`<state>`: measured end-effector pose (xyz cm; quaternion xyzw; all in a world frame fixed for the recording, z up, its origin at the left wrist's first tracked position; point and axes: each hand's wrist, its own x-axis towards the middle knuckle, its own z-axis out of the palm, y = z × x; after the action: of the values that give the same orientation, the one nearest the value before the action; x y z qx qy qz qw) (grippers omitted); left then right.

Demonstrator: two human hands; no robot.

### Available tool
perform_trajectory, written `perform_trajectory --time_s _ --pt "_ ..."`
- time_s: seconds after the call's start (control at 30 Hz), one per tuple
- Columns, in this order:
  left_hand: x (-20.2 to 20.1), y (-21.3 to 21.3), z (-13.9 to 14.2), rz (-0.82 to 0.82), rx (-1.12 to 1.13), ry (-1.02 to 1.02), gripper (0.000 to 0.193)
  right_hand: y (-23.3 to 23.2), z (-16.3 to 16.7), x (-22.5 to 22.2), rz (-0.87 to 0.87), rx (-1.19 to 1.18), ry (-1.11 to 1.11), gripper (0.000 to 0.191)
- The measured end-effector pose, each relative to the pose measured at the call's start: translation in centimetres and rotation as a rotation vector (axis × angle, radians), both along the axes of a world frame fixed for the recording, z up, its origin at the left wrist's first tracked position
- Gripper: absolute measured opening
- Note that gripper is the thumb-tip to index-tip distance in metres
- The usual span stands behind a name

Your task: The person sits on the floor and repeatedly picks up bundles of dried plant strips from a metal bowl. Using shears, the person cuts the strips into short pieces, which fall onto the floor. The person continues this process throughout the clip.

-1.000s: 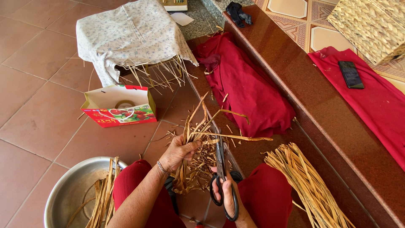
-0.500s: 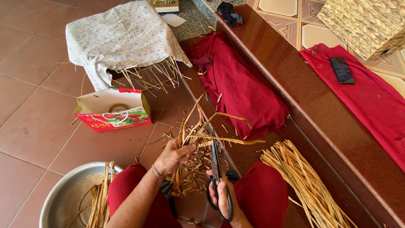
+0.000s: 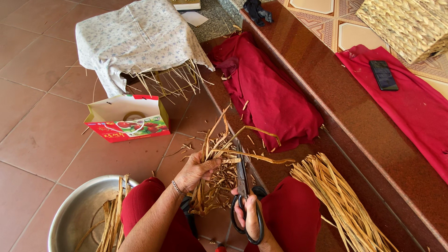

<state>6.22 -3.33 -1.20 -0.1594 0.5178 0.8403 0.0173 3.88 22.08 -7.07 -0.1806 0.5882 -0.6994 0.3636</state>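
My left hand [image 3: 196, 171] grips a bunch of dry straw-coloured reed strips [image 3: 219, 148] that fan upward and to the right. My right hand [image 3: 250, 215] is closed through the black handles of large scissors [image 3: 242, 179], whose blades point up into the strips just right of my left hand. Short cut-off pieces [image 3: 219, 179] lie in a heap on the tile floor below the blades, between my red-trousered knees.
A bundle of long reed strips [image 3: 336, 200] lies at my right. A metal bowl [image 3: 81, 210] with wet strips sits at lower left. Beyond are a paper gift bag [image 3: 128, 119], a cloth-covered stool [image 3: 140, 37], red cloth [image 3: 266, 88], a raised step with a phone [image 3: 383, 74] and a woven basket [image 3: 410, 23].
The scissors and both hands have shifted only slightly against the strips; the view has tilted a little, and the bunch stays in my left hand.
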Motion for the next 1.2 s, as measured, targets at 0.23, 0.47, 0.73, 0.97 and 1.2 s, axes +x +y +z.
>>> perform_trajectory --time_s 0.23,0.47,0.73,0.97,1.2 --pt "0.1 0.9 -0.2 -0.024 -0.101 0.017 0.017 -1.1 0.1 -0.1 -0.119 -0.073 -0.041 0.084" --pt "-0.4 2.8 -1.0 -0.036 -0.135 0.034 0.016 -1.4 0.5 -0.7 -0.122 -0.131 -0.262 0.089" --pt "-0.8 1.0 -1.7 0.115 -0.011 0.004 0.014 -0.1 1.0 -2.1 0.051 -0.120 -0.109 0.103" --pt "-1.0 1.7 -1.0 0.133 -0.130 0.008 0.014 -0.1 0.0 -1.6 0.069 -0.020 -0.212 0.103" --pt "-0.7 1.9 -0.9 0.084 -0.210 0.031 0.016 0.3 -1.0 -1.5 0.023 -0.131 -0.205 0.094"
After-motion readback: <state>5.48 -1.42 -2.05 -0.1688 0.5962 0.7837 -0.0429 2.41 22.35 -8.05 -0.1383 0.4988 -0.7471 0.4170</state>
